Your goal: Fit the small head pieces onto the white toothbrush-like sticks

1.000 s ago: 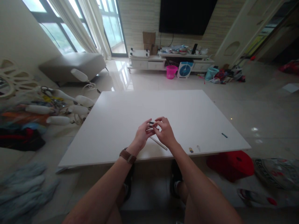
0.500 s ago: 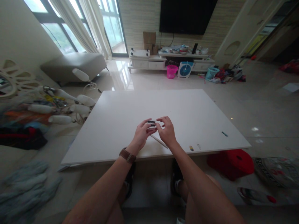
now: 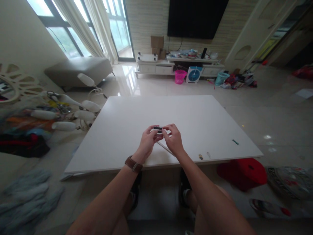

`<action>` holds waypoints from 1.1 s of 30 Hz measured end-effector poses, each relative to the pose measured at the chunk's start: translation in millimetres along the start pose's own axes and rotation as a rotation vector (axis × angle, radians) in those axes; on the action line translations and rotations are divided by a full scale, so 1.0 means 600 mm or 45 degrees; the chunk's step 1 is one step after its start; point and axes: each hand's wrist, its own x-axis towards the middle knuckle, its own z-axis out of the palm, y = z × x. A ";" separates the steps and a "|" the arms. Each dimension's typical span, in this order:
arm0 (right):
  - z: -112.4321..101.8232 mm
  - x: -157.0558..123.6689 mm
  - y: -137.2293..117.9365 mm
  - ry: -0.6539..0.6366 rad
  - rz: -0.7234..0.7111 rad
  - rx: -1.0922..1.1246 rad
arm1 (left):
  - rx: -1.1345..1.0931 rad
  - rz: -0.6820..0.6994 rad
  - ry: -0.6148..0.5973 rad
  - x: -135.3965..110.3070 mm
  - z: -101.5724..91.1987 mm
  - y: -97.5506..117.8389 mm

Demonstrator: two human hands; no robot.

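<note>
My left hand [image 3: 146, 142] grips a small black-and-pale rectangular piece [image 3: 158, 128] between thumb and fingers, above the white table [image 3: 137, 114]. My right hand [image 3: 174, 138] pinches at the right end of the same piece, its thumb and index finger close together. What kind of piece it is cannot be made out, and the fingers cover part of it. Beneath the hands, a thin pale stick [image 3: 165, 148] lies slanting on the table, partly hidden by my right hand.
On the table's right side lie a small yellow-and-dark item [image 3: 201, 157], a small clear item [image 3: 208, 155] and a small green strip [image 3: 235, 142]. A red stool [image 3: 251, 173] stands by the near right edge. White lamp arms [image 3: 90, 106] are close to the left edge.
My right hand has shifted slightly left and its fingers are closer around the piece. The piece has tilted a little. The camera view has moved slightly.
</note>
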 end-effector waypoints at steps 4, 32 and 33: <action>-0.006 -0.010 0.000 0.011 0.009 -0.024 | 0.005 0.013 -0.036 -0.005 0.002 -0.008; 0.000 -0.006 0.005 -0.009 0.041 0.011 | 0.097 0.020 0.007 0.003 -0.006 -0.018; 0.000 -0.006 0.006 -0.013 0.041 0.010 | 0.098 0.019 0.008 0.002 -0.006 -0.017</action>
